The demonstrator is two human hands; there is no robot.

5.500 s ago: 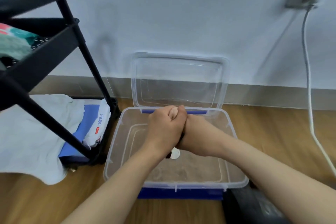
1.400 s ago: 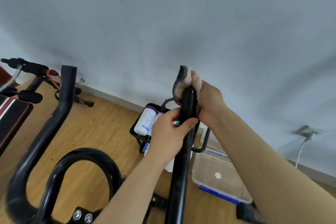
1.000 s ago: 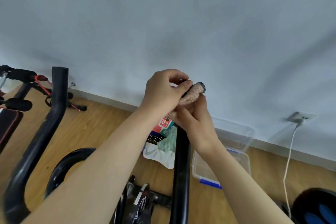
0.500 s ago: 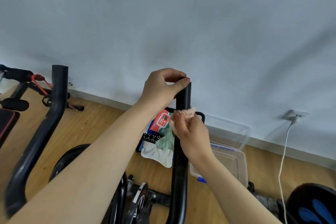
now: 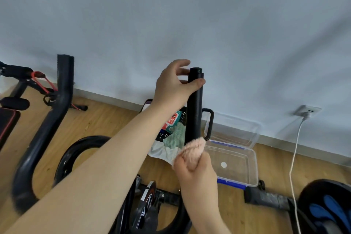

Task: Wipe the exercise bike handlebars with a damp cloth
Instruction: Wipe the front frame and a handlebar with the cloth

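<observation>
Midway down its stroke, the person's right hand (image 5: 193, 169) closes its fingers round a pink cloth (image 5: 193, 145) and clamps it against the upright black handlebar (image 5: 194, 112) of the exercise bike. Half a second earlier the cloth sat just under the bar's capped tip. It has since slid down to roughly the middle of the visible shaft, so the upper stretch of this bar appears covered in a single pass, with the lower run and bend judged still to do. Above, the left hand (image 5: 174, 85) steadies the bar at its top end, thumb pressed across the front and fingers curled behind, much as it did a moment ago. To the left, the other handlebar (image 5: 63, 89) stands apart from both hands and likely awaits the same treatment. Beyond the bars, on the wooden floor (image 5: 106, 119) near its edge along the wall, a black caddy (image 5: 209, 123) holds a packet (image 5: 171, 119) with a red label whose print is too blurred to read. Just beside it sits a clear plastic box (image 5: 253, 173) with its lid open. Farther right, a white cable (image 5: 295, 154) runs up to a wall socket (image 5: 306, 110). No brand name is legible anywhere in view.
</observation>
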